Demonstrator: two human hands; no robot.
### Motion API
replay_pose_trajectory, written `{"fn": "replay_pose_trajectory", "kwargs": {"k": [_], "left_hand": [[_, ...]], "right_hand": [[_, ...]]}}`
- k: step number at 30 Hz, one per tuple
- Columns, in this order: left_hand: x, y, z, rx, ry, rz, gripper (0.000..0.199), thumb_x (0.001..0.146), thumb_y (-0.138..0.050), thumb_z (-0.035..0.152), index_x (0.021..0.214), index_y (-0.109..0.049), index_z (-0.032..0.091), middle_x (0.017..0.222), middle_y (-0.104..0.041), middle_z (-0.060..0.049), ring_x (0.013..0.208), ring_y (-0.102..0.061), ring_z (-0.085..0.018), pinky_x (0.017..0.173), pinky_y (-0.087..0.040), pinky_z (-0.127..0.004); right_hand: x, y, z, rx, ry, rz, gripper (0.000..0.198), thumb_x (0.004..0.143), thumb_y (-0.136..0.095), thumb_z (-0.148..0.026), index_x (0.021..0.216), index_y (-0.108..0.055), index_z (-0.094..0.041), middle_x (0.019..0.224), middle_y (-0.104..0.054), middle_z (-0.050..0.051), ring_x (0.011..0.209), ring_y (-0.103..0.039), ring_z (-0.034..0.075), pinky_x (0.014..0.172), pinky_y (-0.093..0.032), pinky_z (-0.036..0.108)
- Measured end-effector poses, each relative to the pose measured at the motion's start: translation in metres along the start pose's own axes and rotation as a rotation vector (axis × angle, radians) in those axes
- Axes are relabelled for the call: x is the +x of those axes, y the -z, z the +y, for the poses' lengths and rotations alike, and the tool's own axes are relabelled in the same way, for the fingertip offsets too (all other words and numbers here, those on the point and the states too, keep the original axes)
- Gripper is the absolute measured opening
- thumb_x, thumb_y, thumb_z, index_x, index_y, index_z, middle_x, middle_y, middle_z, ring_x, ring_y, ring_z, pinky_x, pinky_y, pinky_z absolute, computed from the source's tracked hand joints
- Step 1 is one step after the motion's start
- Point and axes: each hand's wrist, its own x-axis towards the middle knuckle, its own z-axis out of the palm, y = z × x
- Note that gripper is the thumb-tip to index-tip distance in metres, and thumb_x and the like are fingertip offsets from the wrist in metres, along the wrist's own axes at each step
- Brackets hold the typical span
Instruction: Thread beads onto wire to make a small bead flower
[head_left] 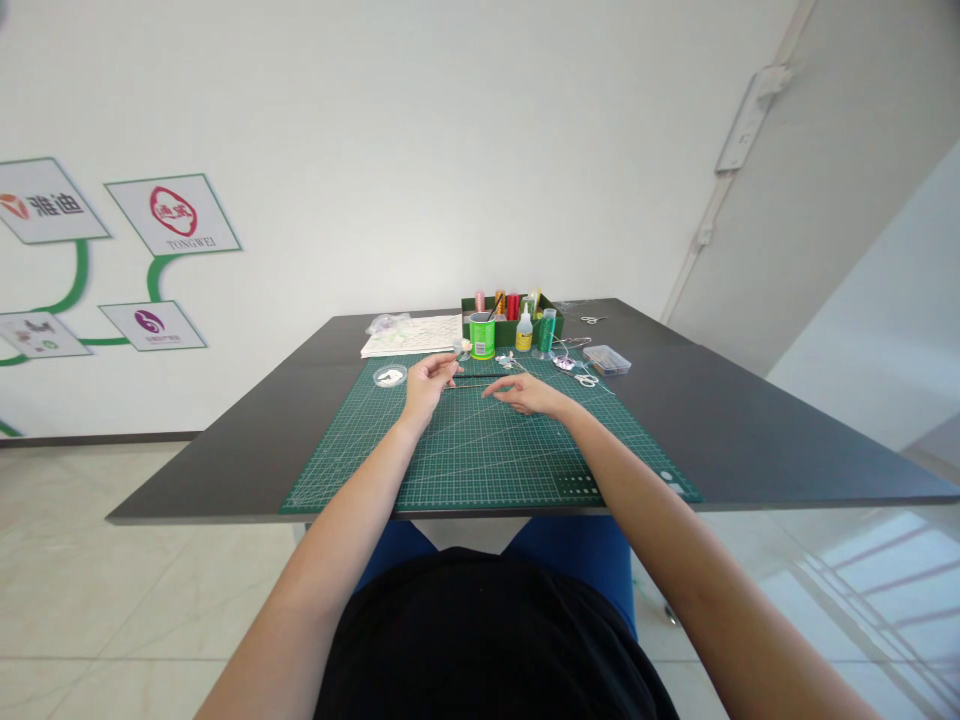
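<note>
My left hand (429, 387) is above the cutting mat, thumb and fingertips pinched together. A small pale flower-like piece (464, 346) shows right at those fingertips, and its stem seems to run into the pinch. My right hand (523, 393) hovers to the right, palm down, with fingers stretched toward the left hand and apart. I make out nothing in it. Thin dark rods (480, 376) lie crosswise on the green gridded cutting mat (465, 460) between the hands. Just behind stands a bright green can (482, 338) with a dark stick in it.
A green box (551, 308) holds several thread spools; a glue bottle (524, 330) and green spool (547, 332) stand before it. Scissors (586, 380) and a clear case (607, 360) lie right. A round dish (390, 376) and white sheets (412, 336) are left.
</note>
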Motion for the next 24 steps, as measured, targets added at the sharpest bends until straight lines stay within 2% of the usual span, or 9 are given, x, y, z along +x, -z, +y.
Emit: {"fn": "replay_pose_trajectory", "kwargs": {"k": [8, 20, 24], "left_hand": [[0.0047, 0.0055, -0.0058, 0.146, -0.059, 0.092, 0.033, 0.076, -0.075, 0.037, 0.097, -0.074, 0.012, 0.081, -0.076, -0.008, 0.060, -0.062, -0.014, 0.059, -0.052, -0.027], [0.0035, 0.0079, -0.0056, 0.323, -0.077, 0.139, 0.019, 0.082, -0.069, 0.024, 0.096, -0.075, 0.014, 0.080, -0.075, -0.007, 0.065, -0.065, -0.015, 0.058, -0.050, -0.024], [0.0045, 0.0101, -0.0080, 0.377, -0.069, 0.129, 0.017, 0.082, -0.066, 0.018, 0.095, -0.075, 0.014, 0.080, -0.075, -0.006, 0.064, -0.065, -0.015, 0.057, -0.050, -0.024]], "right_hand": [[-0.0030, -0.0014, -0.0046, 0.023, 0.002, -0.112, 0.045, 0.087, -0.065, -0.039, 0.119, -0.068, -0.007, 0.044, -0.031, -0.012, 0.039, -0.025, 0.007, 0.040, -0.020, 0.021], [-0.0045, -0.0013, -0.0055, 0.116, 0.007, -0.282, 0.040, 0.085, -0.069, -0.039, 0.108, -0.074, -0.007, 0.045, -0.036, -0.010, 0.040, -0.028, 0.005, 0.042, -0.020, 0.021], [-0.0063, -0.0022, -0.0095, 0.174, 0.031, -0.296, 0.039, 0.085, -0.071, -0.037, 0.108, -0.074, -0.006, 0.043, -0.037, -0.010, 0.040, -0.026, 0.005, 0.042, -0.018, 0.021]]}}
